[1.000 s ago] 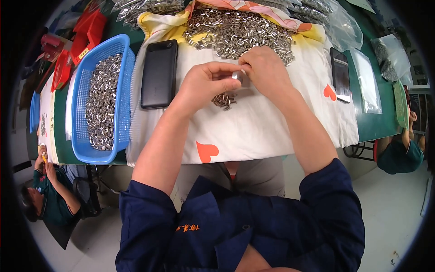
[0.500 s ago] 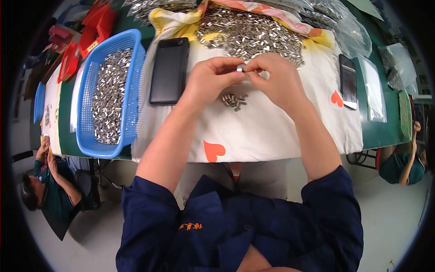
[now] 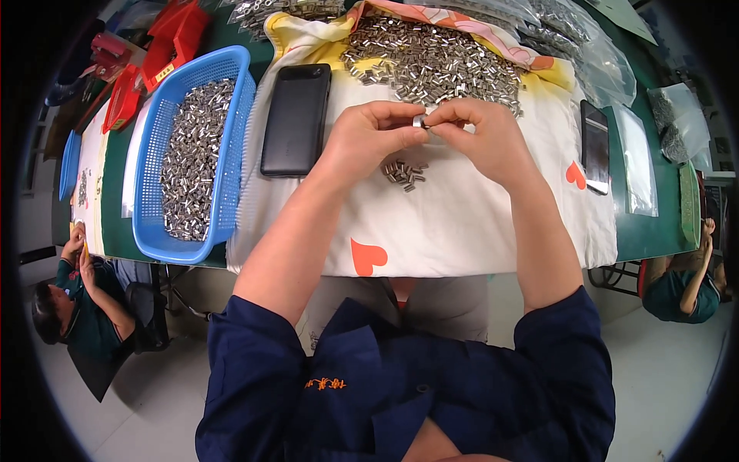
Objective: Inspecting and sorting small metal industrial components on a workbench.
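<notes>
My left hand (image 3: pixel 369 137) and my right hand (image 3: pixel 481 137) meet fingertip to fingertip above a white cloth with orange hearts (image 3: pixel 469 223). Between them they pinch one small silver metal sleeve (image 3: pixel 419 121). A little heap of the same sleeves (image 3: pixel 405 172) lies on the cloth just under my hands. Behind them a large pile of silver sleeves (image 3: pixel 431 61) spreads over the far part of the cloth.
A blue plastic basket (image 3: pixel 231 123) full of silver sleeves stands at the left. A black phone (image 3: pixel 296 119) lies beside it; another dark phone (image 3: pixel 594 146) lies at the right. Clear bags of parts (image 3: pixel 577 38) sit behind. Seated people appear at lower left (image 3: pixel 77 308) and right (image 3: pixel 685 285).
Both hands lifted slightly off the small heap and came together around a single sleeve. The view shifted a little, so the table appears lower.
</notes>
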Motion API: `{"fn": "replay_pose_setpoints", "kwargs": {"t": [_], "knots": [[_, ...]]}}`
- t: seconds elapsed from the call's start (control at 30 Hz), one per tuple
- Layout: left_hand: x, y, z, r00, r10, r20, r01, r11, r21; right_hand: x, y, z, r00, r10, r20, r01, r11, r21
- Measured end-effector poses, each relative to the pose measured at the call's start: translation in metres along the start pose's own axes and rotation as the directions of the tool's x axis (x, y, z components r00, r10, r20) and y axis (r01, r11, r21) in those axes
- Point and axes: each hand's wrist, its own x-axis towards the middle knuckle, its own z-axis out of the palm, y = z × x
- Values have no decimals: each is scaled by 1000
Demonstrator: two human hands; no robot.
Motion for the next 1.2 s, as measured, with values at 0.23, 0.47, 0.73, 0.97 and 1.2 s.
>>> {"fn": "replay_pose_setpoints", "kwargs": {"t": [0.23, 0.47, 0.73, 0.97, 1.2], "knots": [[-2, 1, 3, 992, -71, 101, 48, 976, 210, 11, 24, -6, 992, 115, -60, -109, 990, 93], [0, -3, 3, 989, -37, 146, 6, 977, 211, 20, 40, 26, 938, -320, -131, 218, 842, -494], [2, -1, -3, 999, -35, -13, 33, 993, -113, 9, 20, 7, 992, 116, -41, -102, 962, 252], [4, -3, -4, 999, -34, 1, 33, 984, -178, 3, 7, 8, 998, 70, 5, -70, 986, 148], [2, -4, -2, 1000, 11, -19, -12, 999, -52, 0, 8, 14, 979, -172, -109, 157, 978, -136]]}}
